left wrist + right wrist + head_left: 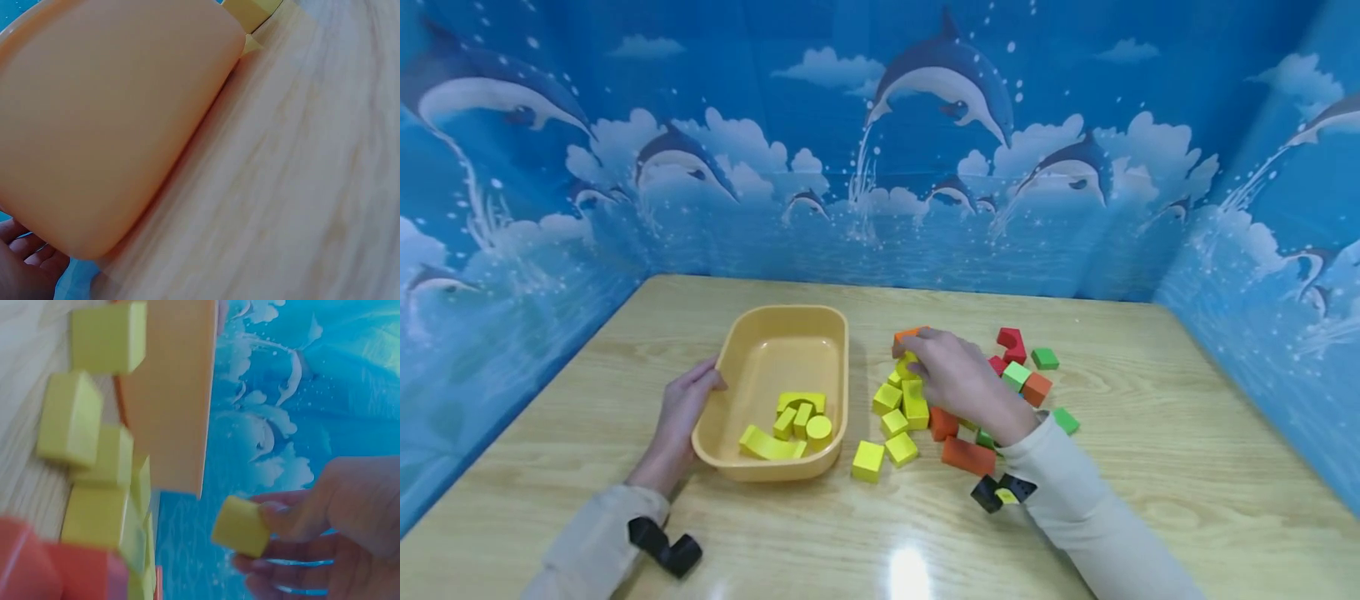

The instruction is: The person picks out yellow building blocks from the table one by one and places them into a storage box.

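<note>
Head view: My left hand (pixel 688 404) grips the left rim of a tub (pixel 782 358) on a table (pixel 865 533). My right hand (pixel 958 375) is over the pile to the tub's right, my fingers together on a yellow block (pixel 907 364). Inside the tub, toward its near end, lie five yellow pieces (pixel 772 447): an arch, two small blocks, a round one and a curved one. Only yellow shows in there, so I judge the yellow pieces are being gathered and the job is partly done. At least six loose yellow blocks (pixel 901 449) lie outside, between the tub and my right hand; red, orange and green pieces (pixel 968 456) sit mixed beyond them, some hidden by my arm.

Left wrist view: The tub's outer wall fills much of the frame, with my left fingers bent at its lower corner. Its inside is out of sight.

Right wrist view: My thumb and fingers pinch the block, which stands clear of the loose ones and outside the tub; placing it seems not yet done.
</note>
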Motion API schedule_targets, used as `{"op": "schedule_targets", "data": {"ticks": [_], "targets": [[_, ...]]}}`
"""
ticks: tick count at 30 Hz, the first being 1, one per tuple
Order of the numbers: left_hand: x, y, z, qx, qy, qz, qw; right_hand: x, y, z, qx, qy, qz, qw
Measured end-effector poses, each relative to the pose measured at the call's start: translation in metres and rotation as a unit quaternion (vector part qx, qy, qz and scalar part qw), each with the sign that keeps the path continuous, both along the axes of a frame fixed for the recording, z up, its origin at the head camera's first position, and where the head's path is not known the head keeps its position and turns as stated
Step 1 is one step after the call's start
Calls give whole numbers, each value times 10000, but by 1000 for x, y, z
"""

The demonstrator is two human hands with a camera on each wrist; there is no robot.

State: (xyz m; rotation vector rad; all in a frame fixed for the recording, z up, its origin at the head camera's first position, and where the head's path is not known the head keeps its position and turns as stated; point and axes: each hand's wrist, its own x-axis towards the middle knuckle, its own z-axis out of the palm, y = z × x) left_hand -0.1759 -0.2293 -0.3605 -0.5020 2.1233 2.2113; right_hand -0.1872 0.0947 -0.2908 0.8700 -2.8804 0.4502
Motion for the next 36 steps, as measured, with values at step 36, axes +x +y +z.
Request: {"op": "schedule_targets", "data": {"ticks": [36], "targets": [[-1,1,2,202,76,42,9998,14,-130,-40,100,560,1997,9782]]}}
